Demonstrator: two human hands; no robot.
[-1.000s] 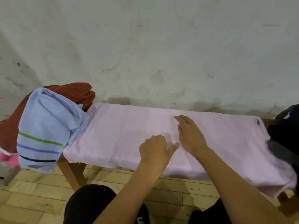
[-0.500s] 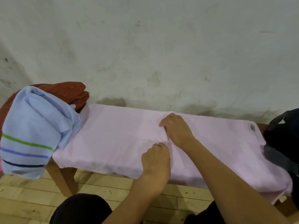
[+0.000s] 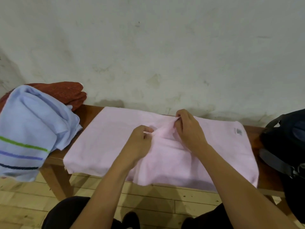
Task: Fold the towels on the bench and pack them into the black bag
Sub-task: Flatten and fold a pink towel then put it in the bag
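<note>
1. My left hand [image 3: 140, 142] is curled and pinches a raised ridge of the pale pink terry towel [image 3: 105, 139] near its middle. My right hand [image 3: 188, 129] sits just beyond it and pinches the same ridge between thumb and fingers. Both grips are closed on cloth, not on the bench.
2. The pink towel lies spread along the brown wooden bench [image 3: 85, 113]. Its near edge hangs over the front rail, and a small sewn label [image 3: 238, 131] shows at the far right corner.
3. I judge this as the start of a fold across the middle. The risk is that soft, limp cloth sags unevenly from two close pinches, so the halves land skewed or bunched. The overhanging near edge could also drag the whole piece off toward the pale wooden plank floor [image 3: 19, 204].
4. To my left, a crumpled light blue towel with green, purple and dark stripes [image 3: 29, 134] droops off the bench end. It looks loosely piled, so a tug on the pink towel might tip it.
5. Behind the blue one sits a rust-red speckled towel [image 3: 66, 93], bunched against the stained plaster wall [image 3: 148, 47].
6. At the right edge rests the black fabric bag with grey strap [image 3: 287, 146], touching the bench end. I cannot tell whether its mouth is open.
</note>
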